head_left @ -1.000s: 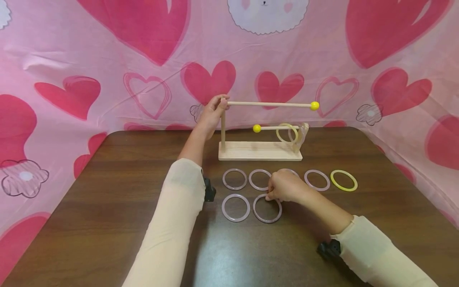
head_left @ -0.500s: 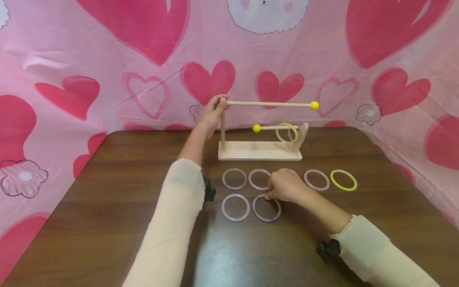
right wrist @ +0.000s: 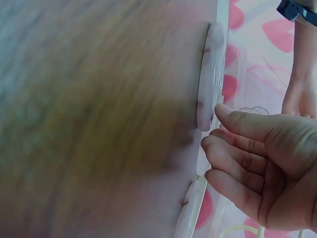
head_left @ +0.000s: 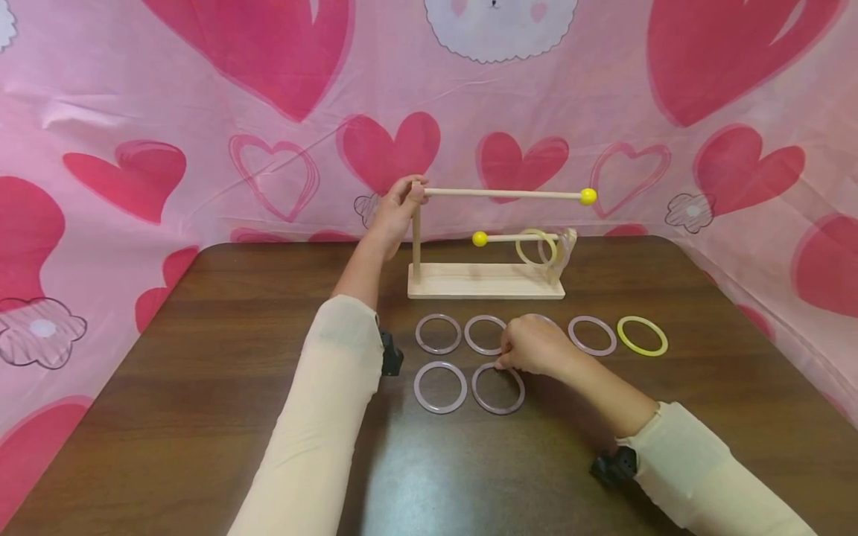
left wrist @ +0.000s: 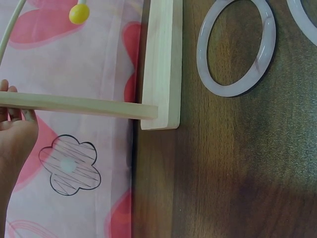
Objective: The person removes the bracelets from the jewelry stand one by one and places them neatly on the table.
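In the head view, my left hand (head_left: 395,212) grips the top of a wooden post (head_left: 416,246) on a two-rod stand (head_left: 482,281). The post's upper rod (head_left: 503,194) ends in a yellow ball. A yellow ring (head_left: 519,257) and pale translucent rings (head_left: 566,253) hang on the shorter lower rod, near its right-hand post. My right hand (head_left: 536,346) pinches the far edge of a purple ring (head_left: 498,411) in the front row. In the right wrist view, the thumb and curled fingers of my right hand (right wrist: 262,153) meet close to a ring's edge (right wrist: 210,79).
Left of the pinched ring lies another purple ring (head_left: 440,412). Behind them is a row of several rings, with purple ones (head_left: 439,352) and a yellow ring (head_left: 642,351) at the right end. My right hand partly covers that row. A pink heart-patterned cloth (head_left: 281,89) hangs behind the table (head_left: 221,357).
The pinched purple ring has shifted very slightly left with my right hand. My left hand keeps its place on the post.
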`<action>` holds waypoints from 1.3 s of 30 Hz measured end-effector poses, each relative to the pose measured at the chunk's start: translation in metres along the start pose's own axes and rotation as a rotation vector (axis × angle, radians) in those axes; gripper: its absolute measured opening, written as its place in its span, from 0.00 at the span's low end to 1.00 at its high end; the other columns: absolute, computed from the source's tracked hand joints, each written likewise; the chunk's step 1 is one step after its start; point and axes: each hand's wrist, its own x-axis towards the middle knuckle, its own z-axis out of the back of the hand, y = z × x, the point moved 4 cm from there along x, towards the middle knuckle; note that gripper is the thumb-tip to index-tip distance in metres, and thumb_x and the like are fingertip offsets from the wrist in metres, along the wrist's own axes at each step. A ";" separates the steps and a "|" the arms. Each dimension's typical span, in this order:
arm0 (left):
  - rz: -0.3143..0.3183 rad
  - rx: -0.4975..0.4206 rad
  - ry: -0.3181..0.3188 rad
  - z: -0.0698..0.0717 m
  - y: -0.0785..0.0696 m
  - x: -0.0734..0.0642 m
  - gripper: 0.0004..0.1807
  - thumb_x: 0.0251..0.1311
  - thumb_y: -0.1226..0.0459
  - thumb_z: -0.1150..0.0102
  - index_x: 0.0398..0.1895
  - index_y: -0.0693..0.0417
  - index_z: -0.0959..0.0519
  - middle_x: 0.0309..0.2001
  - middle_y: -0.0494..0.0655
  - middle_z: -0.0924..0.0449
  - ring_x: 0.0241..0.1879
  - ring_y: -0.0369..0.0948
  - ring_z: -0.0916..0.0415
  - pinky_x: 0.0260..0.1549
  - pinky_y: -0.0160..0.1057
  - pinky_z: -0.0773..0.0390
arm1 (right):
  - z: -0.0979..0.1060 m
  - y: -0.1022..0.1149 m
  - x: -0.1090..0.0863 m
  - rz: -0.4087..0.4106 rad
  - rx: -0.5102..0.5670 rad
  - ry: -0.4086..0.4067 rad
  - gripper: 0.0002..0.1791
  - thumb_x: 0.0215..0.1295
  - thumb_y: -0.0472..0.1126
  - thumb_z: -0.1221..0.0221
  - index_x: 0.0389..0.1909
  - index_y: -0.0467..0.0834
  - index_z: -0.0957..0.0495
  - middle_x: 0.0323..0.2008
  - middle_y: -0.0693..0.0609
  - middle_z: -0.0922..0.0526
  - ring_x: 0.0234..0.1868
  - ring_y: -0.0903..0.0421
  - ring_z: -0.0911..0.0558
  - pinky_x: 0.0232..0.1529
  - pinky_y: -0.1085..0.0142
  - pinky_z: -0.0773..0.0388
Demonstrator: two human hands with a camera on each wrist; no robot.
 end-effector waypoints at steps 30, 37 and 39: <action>0.008 -0.001 0.000 -0.001 0.000 0.000 0.20 0.67 0.57 0.55 0.58 0.55 0.32 0.50 0.58 0.28 0.52 0.43 0.32 0.54 0.40 0.37 | 0.037 -0.042 0.003 -0.192 0.232 -0.536 0.11 0.53 0.40 0.34 0.33 0.36 0.16 0.28 0.44 0.16 0.28 0.46 0.17 0.29 0.53 0.24; 0.001 0.005 0.001 0.000 -0.001 0.000 0.20 0.67 0.57 0.56 0.58 0.55 0.32 0.50 0.58 0.28 0.52 0.43 0.32 0.54 0.40 0.37 | 0.044 -0.065 0.004 -0.269 0.248 -0.632 0.10 0.56 0.38 0.36 0.33 0.34 0.16 0.32 0.40 0.16 0.31 0.42 0.18 0.32 0.50 0.26; 0.001 0.001 0.002 0.000 -0.001 -0.001 0.20 0.67 0.57 0.56 0.58 0.55 0.32 0.50 0.58 0.28 0.52 0.44 0.32 0.54 0.40 0.38 | 0.046 -0.070 0.004 -0.284 0.253 -0.656 0.10 0.56 0.38 0.37 0.33 0.34 0.16 0.30 0.41 0.16 0.30 0.42 0.19 0.32 0.50 0.28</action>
